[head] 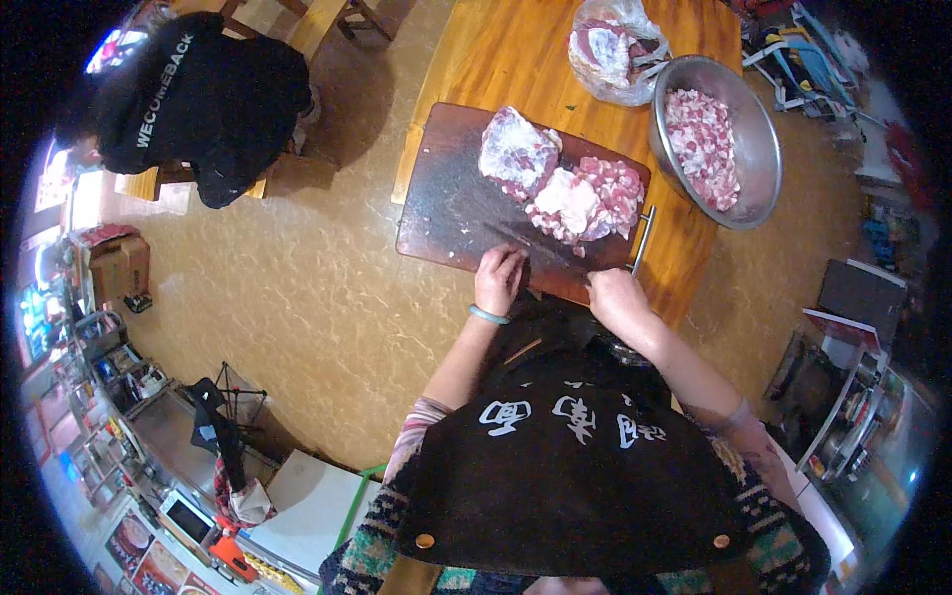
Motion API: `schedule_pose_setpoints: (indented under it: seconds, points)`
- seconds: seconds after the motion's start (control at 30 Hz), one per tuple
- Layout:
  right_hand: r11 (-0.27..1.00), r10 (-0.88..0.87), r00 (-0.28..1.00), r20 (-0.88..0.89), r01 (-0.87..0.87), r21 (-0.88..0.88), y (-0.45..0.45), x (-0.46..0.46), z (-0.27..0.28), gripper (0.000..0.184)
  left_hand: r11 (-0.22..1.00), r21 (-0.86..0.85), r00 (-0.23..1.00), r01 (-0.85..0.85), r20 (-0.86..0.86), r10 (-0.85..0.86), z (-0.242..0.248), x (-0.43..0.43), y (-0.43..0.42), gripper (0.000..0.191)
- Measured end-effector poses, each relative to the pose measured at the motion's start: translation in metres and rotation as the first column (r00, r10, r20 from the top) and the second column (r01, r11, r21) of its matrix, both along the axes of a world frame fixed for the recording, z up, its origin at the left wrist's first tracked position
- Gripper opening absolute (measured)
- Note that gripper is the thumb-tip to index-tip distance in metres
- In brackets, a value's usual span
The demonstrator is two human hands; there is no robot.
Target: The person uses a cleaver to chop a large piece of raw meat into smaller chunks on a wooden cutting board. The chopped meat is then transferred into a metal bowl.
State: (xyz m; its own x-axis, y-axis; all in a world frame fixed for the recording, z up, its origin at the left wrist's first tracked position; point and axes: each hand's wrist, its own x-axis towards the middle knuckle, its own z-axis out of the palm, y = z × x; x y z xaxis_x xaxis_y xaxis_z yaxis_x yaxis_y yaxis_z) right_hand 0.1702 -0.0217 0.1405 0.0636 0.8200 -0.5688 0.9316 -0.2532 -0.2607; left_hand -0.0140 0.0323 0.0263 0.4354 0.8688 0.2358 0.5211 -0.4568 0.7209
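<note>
My right hand (619,297) is closed at the front edge of a dark cutting board (446,186), around what looks like a knife's handle. The knife's dark blade (554,255) points left across the board and is hard to make out against it. My left hand (500,277), with a pale green bangle at the wrist, has its fingers bent near the blade; whether they pinch anything is hidden. Beyond the blade lies a pile of cut raw meat (621,190) with a pale fatty piece (569,201) on it. A larger slab of raw meat (519,149) lies behind, to the left.
A steel bowl (760,160) of diced meat stands at the wooden table's (506,59) right side. Behind it, a clear plastic bag (621,85) holds more raw meat. The board has a metal handle (644,238). A black jacket (216,97) hangs over seating at upper left.
</note>
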Motion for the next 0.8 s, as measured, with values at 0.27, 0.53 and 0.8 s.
schedule_pose_setpoints:
  seconds: [0.27,0.53,0.8]
  points:
    - [0.991,0.029,0.993,-0.116,-0.013,0.134,0.046,-0.041,-0.043,0.012,0.999,0.052,0.999,-0.013,0.046,0.01,-0.02,0.007,-0.001,0.016]
    - [0.977,-0.078,0.988,-0.134,0.103,0.186,0.045,0.016,-0.046,0.021,0.998,0.044,0.997,-0.035,0.073,0.032,-0.005,-0.003,-0.002,0.016]
    - [0.999,-0.022,0.997,-0.07,0.018,-0.047,0.01,-0.035,-0.01,0.011,1.0,0.024,1.0,-0.01,0.001,0.01,-0.015,-0.005,-0.006,0.015]
